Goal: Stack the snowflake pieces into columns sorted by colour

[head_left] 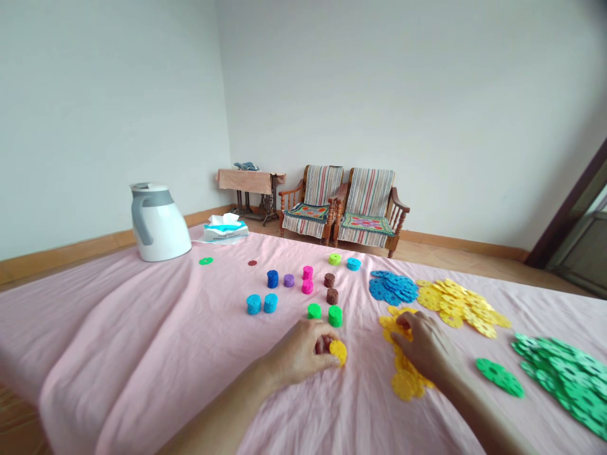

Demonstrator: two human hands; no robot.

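My left hand (306,354) is closed on a yellow notched disc (338,352), held on edge between thumb and fingers just above the cloth. Whether more discs sit behind it is hidden. Over a loose pile of yellow discs (406,382) is my right hand (424,341), its thumb and forefinger apart and touching the pile. Two bright green disc stacks (335,316) stand just beyond my left hand. Farther back are short stacks in brown (332,296), pink (308,287), purple (289,280), dark blue (272,279) and light blue (253,304).
Blue discs (392,287), a second yellow heap (459,303) and green discs (566,379) spread across the right. A white jug (164,227) and a tissue box (225,232) stand at back left on the pink cloth (156,354). Two wooden chairs (367,202) are beyond the table.
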